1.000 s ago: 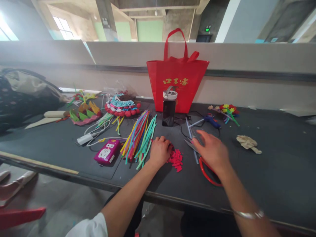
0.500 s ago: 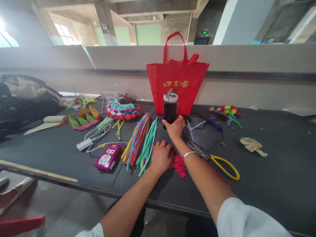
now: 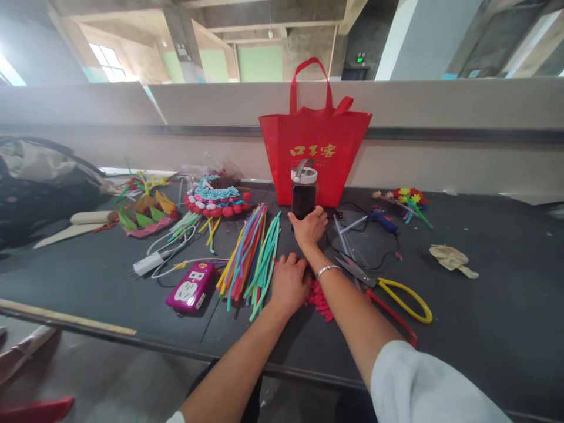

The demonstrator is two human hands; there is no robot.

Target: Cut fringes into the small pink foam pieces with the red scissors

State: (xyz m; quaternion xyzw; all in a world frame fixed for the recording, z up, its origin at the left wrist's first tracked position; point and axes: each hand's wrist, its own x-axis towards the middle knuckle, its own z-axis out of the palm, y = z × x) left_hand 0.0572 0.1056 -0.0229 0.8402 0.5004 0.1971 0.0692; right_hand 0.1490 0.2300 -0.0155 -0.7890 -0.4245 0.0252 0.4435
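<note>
My left hand (image 3: 289,283) rests on the dark table with its fingers curled down. A speck of red shows at its far left edge; what lies under the fingers is hidden. Against its right side is a pile of small red pieces (image 3: 321,299), partly covered by my right forearm. My right hand (image 3: 311,226) reaches forward to the black phone (image 3: 304,201), thumb at the left and fingers at the right of its lower end. The phone stands upright before a white-lidded bottle (image 3: 304,174). Scissors (image 3: 365,277) with one yellow and one red handle lie partly open beside my right forearm.
Coloured fuzzy stems (image 3: 247,252) lie left of my left hand, near a purple power socket (image 3: 191,288). A red bag (image 3: 339,158) stands behind the bottle. Toward the right are a blue glue gun (image 3: 382,221), craft flowers (image 3: 409,200) and a crumpled beige cloth (image 3: 452,258).
My right hand has left the scissors, which now lie on the table, and moved forward and left to the phone. My left hand has stayed by the red pieces.
</note>
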